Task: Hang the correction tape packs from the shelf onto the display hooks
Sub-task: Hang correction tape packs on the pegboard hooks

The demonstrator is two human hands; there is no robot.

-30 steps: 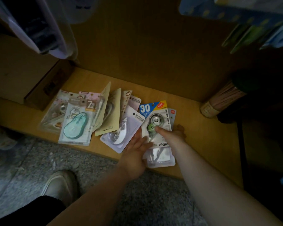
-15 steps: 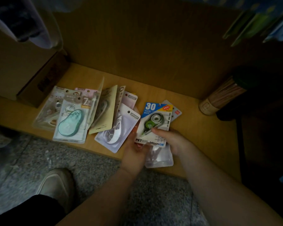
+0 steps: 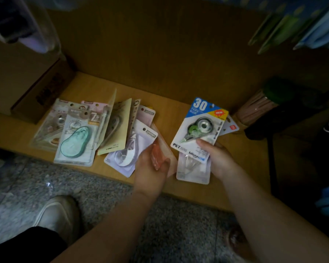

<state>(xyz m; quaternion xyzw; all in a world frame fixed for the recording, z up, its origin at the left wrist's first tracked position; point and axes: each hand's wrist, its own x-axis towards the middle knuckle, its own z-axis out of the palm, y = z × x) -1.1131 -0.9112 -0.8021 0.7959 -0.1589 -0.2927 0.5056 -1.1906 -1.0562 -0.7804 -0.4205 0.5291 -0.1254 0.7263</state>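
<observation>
Wooden shelf (image 3: pixel 169 114) carries a fan of correction tape packs at the left, with a teal pack (image 3: pixel 74 143) nearest its front edge. Over the shelf's right part, the right hand (image 3: pixel 219 158) grips a blue-topped pack marked 30 (image 3: pixel 199 128), raised and tilted, thumb pressed on its front. A pack with a red mark (image 3: pixel 230 127) peeks out just behind it. The left hand (image 3: pixel 150 169) clasps what looks like a pinkish clear pack (image 3: pixel 160 149), though it is blurred. A cardboard box (image 3: pixel 36 88) sits far left.
</observation>
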